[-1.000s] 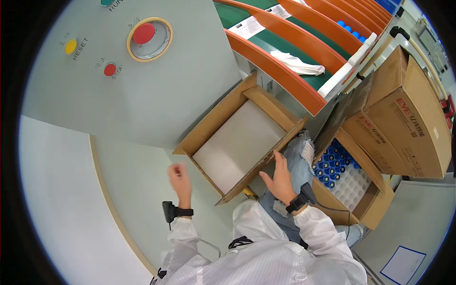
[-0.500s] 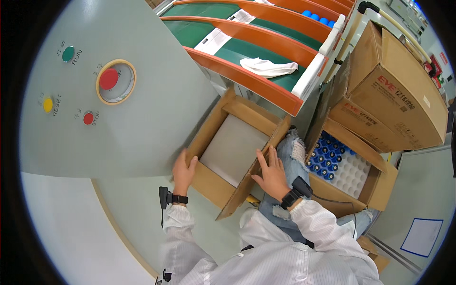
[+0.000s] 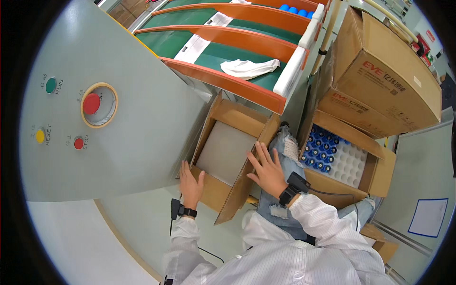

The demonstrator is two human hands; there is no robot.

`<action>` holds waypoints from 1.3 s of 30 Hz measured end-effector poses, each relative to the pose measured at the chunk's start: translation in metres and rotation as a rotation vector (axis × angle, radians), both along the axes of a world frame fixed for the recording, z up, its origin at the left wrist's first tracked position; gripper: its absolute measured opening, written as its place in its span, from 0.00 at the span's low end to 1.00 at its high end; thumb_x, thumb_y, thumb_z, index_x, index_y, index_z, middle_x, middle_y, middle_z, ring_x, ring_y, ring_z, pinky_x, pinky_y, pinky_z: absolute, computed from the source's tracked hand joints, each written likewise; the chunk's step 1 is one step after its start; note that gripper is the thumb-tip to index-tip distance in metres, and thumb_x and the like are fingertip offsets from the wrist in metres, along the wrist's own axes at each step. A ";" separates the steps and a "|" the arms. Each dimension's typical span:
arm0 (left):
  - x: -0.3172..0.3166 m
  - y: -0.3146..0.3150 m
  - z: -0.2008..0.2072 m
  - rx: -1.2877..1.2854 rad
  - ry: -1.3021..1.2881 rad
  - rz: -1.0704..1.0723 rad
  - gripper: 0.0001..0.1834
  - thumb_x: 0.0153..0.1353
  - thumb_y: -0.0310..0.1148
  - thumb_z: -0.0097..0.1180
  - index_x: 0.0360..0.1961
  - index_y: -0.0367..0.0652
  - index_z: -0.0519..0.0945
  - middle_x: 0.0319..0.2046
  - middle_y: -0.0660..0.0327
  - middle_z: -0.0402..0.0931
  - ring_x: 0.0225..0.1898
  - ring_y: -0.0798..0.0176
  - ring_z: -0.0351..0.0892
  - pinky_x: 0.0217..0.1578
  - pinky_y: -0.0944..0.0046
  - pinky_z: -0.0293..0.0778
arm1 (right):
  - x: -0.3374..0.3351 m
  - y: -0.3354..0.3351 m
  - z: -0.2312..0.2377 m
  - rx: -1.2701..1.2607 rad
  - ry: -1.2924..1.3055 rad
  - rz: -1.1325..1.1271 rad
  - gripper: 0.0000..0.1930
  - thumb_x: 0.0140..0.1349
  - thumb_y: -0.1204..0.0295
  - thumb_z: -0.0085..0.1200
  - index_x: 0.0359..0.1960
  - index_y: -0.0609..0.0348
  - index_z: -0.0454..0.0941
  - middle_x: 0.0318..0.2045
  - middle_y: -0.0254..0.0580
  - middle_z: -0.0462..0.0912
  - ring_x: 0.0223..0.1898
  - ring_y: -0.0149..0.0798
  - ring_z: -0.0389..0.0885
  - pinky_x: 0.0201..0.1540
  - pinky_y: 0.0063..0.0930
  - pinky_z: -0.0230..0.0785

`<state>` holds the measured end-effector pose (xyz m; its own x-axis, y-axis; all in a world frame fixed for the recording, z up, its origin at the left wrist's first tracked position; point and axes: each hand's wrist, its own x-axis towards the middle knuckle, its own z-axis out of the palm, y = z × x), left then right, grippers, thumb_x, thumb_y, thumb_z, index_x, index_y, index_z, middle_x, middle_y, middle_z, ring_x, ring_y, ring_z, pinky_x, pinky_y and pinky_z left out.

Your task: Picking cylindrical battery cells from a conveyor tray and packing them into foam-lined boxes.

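Note:
An open cardboard box (image 3: 217, 194) stands between my hands with its flaps raised. A flat pale grey sheet (image 3: 225, 153) lies inside and covers its contents. My left hand (image 3: 191, 189) is at the near left edge of the box, fingers extended and thumb apart. Against the right flap rests my right hand (image 3: 270, 173), its fingers spread. Neither hand holds anything. Beside my leg, to the right, a second open box (image 3: 327, 189) contains blue cylindrical cells (image 3: 319, 151) in a white tray (image 3: 350, 164) with round pockets, several of them unfilled.
A grey control panel (image 3: 142, 142) with coloured buttons borders the box on the left. Beyond it are green conveyor lanes (image 3: 223, 56) with orange dividers and a white cloth (image 3: 249, 69). Large closed cartons (image 3: 384, 85) are stacked at the right.
My left hand has shifted toward me along the box's left edge, and its fingers have straightened. My right hand stays by the right flap. The whole view has turned slightly.

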<state>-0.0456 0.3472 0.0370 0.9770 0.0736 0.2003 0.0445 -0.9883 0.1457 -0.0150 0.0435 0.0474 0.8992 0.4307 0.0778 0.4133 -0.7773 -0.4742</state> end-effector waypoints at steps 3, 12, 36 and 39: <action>0.006 -0.004 -0.001 -0.138 0.127 0.036 0.37 0.66 0.47 0.49 0.66 0.31 0.56 0.67 0.39 0.56 0.66 0.42 0.60 0.64 0.53 0.59 | 0.005 0.010 -0.009 0.105 0.046 -0.055 0.43 0.52 0.58 0.64 0.69 0.46 0.55 0.71 0.57 0.46 0.72 0.52 0.47 0.67 0.62 0.47; 0.006 0.026 0.010 -0.462 0.470 -0.135 0.36 0.70 0.46 0.45 0.68 0.31 0.53 0.66 0.39 0.57 0.68 0.45 0.58 0.65 0.58 0.57 | 0.009 0.013 0.004 0.083 0.058 -0.044 0.43 0.51 0.55 0.66 0.66 0.52 0.58 0.71 0.61 0.45 0.71 0.57 0.49 0.66 0.58 0.50; 0.102 -0.081 0.059 -0.748 0.177 -0.248 0.21 0.68 0.36 0.47 0.56 0.32 0.72 0.57 0.42 0.71 0.57 0.42 0.71 0.55 0.53 0.68 | 0.040 0.022 -0.062 0.040 0.181 0.055 0.47 0.53 0.53 0.62 0.72 0.50 0.49 0.73 0.47 0.46 0.73 0.53 0.45 0.67 0.59 0.46; 0.066 -0.025 0.057 -0.371 0.090 0.098 0.32 0.67 0.49 0.49 0.60 0.32 0.69 0.57 0.41 0.70 0.58 0.41 0.70 0.60 0.52 0.63 | 0.046 0.042 -0.095 -0.325 0.234 0.154 0.46 0.55 0.48 0.57 0.72 0.50 0.50 0.73 0.47 0.46 0.74 0.49 0.40 0.67 0.64 0.39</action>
